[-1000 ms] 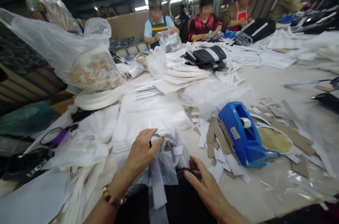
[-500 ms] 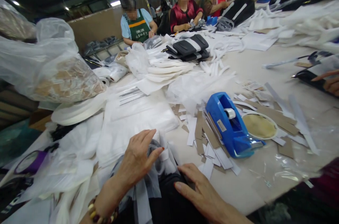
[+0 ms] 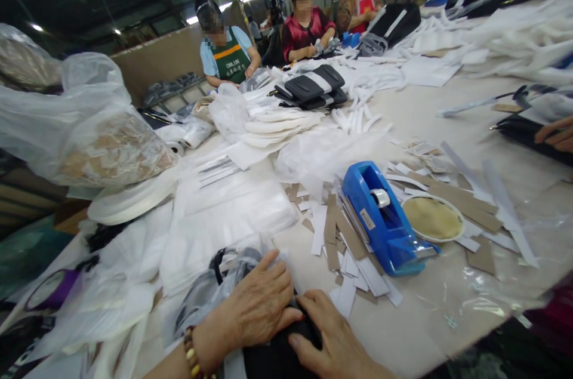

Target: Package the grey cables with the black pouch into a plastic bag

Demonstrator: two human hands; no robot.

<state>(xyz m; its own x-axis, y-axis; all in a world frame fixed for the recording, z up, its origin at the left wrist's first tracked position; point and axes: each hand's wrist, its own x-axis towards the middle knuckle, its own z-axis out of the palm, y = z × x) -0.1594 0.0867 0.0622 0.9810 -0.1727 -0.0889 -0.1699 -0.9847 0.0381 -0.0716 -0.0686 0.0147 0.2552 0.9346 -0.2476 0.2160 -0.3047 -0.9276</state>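
My left hand [image 3: 258, 307] lies palm down, fingers curled over a black item in a clear plastic bag [image 3: 210, 289] at the table's near edge. A beaded bracelet is on that wrist. My right hand [image 3: 329, 337] rests beside it on the black fabric item [image 3: 273, 358], fingers stretched flat and touching the left hand's fingertips. A stack of flat clear bags [image 3: 228, 212] lies just beyond the hands.
A blue tape dispenser [image 3: 380, 218] stands right of centre among card and paper strips [image 3: 333, 230], beside a round yellowish pad [image 3: 432, 218]. A big plastic sack of scraps [image 3: 89, 128] sits at left. Several people work at the far side; another person's hand [image 3: 555, 135] shows at right.
My left hand has come down and back from the bag's top onto the black item, meeting my right hand. The camera view shifted slightly.
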